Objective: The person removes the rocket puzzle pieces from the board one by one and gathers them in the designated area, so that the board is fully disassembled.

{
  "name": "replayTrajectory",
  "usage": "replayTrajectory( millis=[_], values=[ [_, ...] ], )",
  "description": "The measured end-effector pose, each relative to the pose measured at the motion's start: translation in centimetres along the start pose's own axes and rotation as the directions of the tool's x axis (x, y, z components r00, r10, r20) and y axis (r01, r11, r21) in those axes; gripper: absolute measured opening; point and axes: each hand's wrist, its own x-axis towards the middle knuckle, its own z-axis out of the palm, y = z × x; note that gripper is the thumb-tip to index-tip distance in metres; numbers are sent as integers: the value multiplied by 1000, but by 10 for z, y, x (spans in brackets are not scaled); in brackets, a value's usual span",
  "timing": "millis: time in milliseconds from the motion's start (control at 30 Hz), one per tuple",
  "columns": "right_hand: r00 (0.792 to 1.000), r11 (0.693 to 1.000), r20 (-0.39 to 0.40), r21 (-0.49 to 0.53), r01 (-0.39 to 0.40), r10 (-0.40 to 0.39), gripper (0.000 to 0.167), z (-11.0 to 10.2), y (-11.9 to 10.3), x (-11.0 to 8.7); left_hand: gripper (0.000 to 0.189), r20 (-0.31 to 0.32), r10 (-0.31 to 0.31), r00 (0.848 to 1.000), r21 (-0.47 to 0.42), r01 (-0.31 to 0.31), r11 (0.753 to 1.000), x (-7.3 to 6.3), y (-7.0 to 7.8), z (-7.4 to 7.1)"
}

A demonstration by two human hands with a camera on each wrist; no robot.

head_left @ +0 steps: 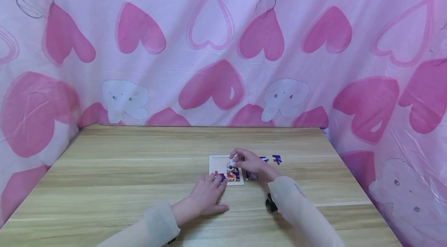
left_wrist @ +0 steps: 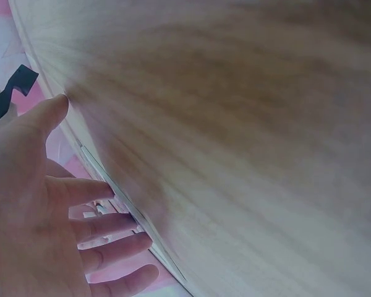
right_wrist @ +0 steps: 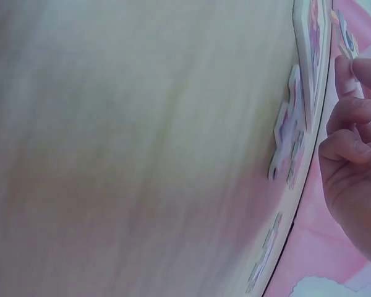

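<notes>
A square puzzle board (head_left: 217,163) with a pale frame lies on the table. Some colourful pieces are set in its lower part, while its upper left is bare and pale. My left hand (head_left: 208,194) rests at the lower left, fingertips on the board and on a dark blue piece (head_left: 220,178); its fingers are nearly straight in the left wrist view. Over the board's right side, my right hand (head_left: 248,160) pinches a puzzle piece (right_wrist: 345,36) between thumb and forefinger, with the other fingers curled. The piece is tilted and off the table in the right wrist view.
Loose puzzle pieces lie right of the board: one purple piece (head_left: 277,159), another partly behind the right hand (head_left: 264,159), and a patterned piece (head_left: 250,176) beside the frame. The wooden table (head_left: 104,185) meets a pink heart-print curtain (head_left: 209,45) at its back and sides.
</notes>
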Motion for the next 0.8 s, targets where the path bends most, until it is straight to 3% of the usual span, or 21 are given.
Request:
replayTrajectory(
  millis=[433,667,800],
  values=[
    [998,999,29,-3,52,-52,23,-21,13,-20,80,-13,-2,1000,3,2,1000,-1,0,1],
    [998,1000,59,23,8,-9,24,-40,-9,-44,79,-12,1,1000,-15,-1,1000,-1,0,0],
    [998,1000,66,26,-8,7,22,-47,10,-47,79,-16,6,1000,-13,-6,1000,-1,0,0]
  ],
)
